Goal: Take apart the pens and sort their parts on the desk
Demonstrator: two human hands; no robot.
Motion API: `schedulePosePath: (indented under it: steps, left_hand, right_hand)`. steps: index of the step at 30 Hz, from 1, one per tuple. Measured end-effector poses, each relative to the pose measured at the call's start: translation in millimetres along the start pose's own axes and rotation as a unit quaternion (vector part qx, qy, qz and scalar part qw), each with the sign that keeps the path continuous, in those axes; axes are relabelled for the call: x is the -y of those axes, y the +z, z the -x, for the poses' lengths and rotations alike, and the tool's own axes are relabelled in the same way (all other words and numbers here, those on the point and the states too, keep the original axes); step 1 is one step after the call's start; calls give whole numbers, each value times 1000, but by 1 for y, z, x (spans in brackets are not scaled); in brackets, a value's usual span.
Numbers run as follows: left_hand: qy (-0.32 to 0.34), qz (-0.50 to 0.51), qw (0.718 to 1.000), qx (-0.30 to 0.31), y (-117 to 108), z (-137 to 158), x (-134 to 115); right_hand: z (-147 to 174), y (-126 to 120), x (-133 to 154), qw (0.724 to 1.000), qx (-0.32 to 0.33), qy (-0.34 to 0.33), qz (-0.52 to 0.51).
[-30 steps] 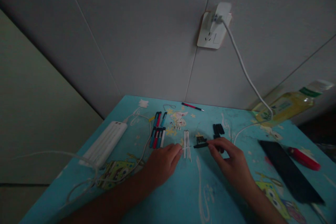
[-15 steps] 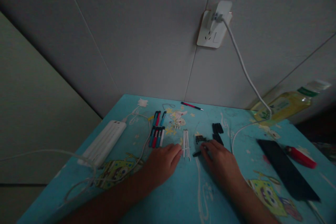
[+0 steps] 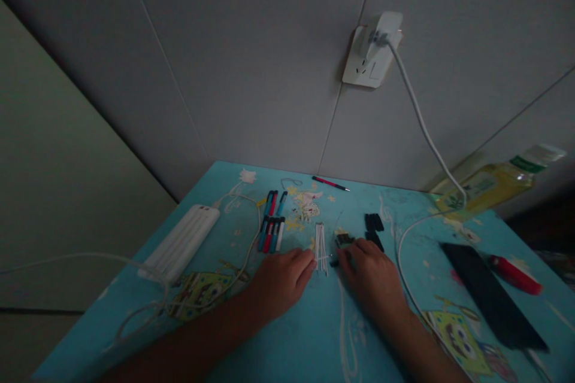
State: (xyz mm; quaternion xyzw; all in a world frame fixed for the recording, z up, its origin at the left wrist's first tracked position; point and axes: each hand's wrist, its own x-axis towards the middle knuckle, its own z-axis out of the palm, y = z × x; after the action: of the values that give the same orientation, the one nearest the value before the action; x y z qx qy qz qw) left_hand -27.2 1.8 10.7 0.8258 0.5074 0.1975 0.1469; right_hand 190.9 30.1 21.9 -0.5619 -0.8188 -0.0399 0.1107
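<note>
My left hand (image 3: 287, 275) is closed in a pinch on a thin white pen refill (image 3: 324, 258), held crosswise over a row of similar white refills (image 3: 319, 239). The free end of that refill points toward my right hand (image 3: 371, 272), whose fingers are curled together close to its tip. Whatever lies between my right fingertips is too small and dark to make out. Just beyond those fingers is a cluster of small dark parts (image 3: 344, 239). Black tube-like pieces (image 3: 374, 222) lie past my right hand. Blue, red and white pen barrels (image 3: 272, 233) are lined up beyond my left hand.
A red-and-black pen (image 3: 331, 184) lies near the wall. At left is a white power strip (image 3: 179, 242) with looping cable. On the right are a dark flat slab (image 3: 492, 293), a red object (image 3: 515, 274), a yellow liquid bottle (image 3: 492, 185) and a hanging charger cable (image 3: 417, 111).
The refill in my left hand now reaches farther right, and my right fingers have come closer to its tip. The dark piece seen at my right fingertips is now mostly hidden. The view shifted slightly.
</note>
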Motion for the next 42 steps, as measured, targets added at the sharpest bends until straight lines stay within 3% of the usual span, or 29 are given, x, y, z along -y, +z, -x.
schedulePosePath:
  steps: [25,29,34,42]
  left_hand:
    - [-14,-23,999,20,-2,-2,0]
    - [-17,-39,999,19,-2,-2,1]
    - [-19,-49,998,21,-4,-2,2]
    - [-17,-38,999,18,-4,-2,1]
  right_hand:
    - [-6,15,6,999,-15,21,-39]
    - [-3,13,-1,993,-38,-3,-115]
    - [7,5,-7,960,-76,-79,-259]
    - [11,1,-5,949,-97,-95,-285]
